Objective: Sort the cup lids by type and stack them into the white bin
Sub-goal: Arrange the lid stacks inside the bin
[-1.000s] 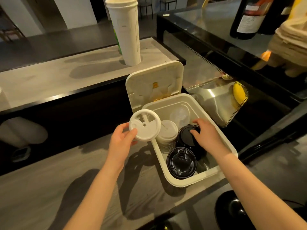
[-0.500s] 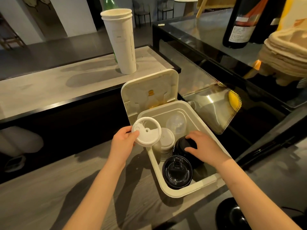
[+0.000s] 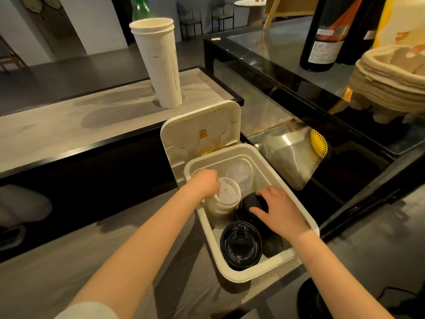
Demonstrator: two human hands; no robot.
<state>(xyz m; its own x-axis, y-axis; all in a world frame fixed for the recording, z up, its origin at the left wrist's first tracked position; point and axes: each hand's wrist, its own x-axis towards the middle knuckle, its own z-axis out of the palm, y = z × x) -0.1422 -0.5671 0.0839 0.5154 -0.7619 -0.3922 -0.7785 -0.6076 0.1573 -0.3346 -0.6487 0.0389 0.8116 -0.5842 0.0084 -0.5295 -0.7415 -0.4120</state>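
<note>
The white bin [image 3: 308,223] stands open on the wooden counter, its hinged lid [image 3: 200,132] tipped up behind it. Inside are a stack of white lids [image 3: 226,203], a stack of clear dome lids [image 3: 240,174], and two stacks of black lids, one near the front [image 3: 241,246] and one beside it [image 3: 249,204]. My left hand [image 3: 204,183] is inside the bin and holds a white lid down on top of the white stack. My right hand [image 3: 278,209] rests over the rear black stack with its fingers curved on the top lid.
A tall stack of white paper cups [image 3: 161,65] stands on the raised ledge behind the bin, with a green bottle [image 3: 142,8] behind it. To the right are a glass display case [image 3: 287,139], dark bottles [image 3: 322,33] and stacked pulp cup carriers [image 3: 388,81].
My left hand has carried the white lid from the bin's left edge down onto the white stack. My right hand has stayed on the black stack.
</note>
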